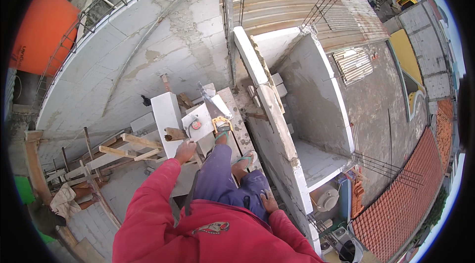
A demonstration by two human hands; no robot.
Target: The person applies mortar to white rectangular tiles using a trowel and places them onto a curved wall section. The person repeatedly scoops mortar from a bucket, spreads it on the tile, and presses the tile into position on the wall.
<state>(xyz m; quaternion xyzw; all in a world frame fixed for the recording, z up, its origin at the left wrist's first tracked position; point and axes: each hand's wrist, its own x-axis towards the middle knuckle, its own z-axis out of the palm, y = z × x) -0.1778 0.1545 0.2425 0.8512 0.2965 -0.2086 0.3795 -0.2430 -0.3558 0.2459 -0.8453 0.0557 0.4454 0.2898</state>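
My left hand (185, 151) is closed beside a white block (166, 113), its fingertips by a brown, worn piece (174, 134) that looks like wood. What it grips, if anything, is too small to make out. My right hand (269, 201) lies on my right thigh, fingers apart, with nothing in it. Ahead of my left foot, a handsaw (213, 107) with a yellow handle (222, 124) rests on white blocks, its blade pointing away. Left of the handle lies a small round red thing (196, 124) with a dark cord.
Close on my right runs a narrow block wall (277, 114). A mortar-streaked white wall (178, 40) rises ahead. Lumber (143, 147) lies at left, near another person (69, 201) lower down. An orange tank (47, 28) stands far left; rebar (230, 25) sticks up ahead.
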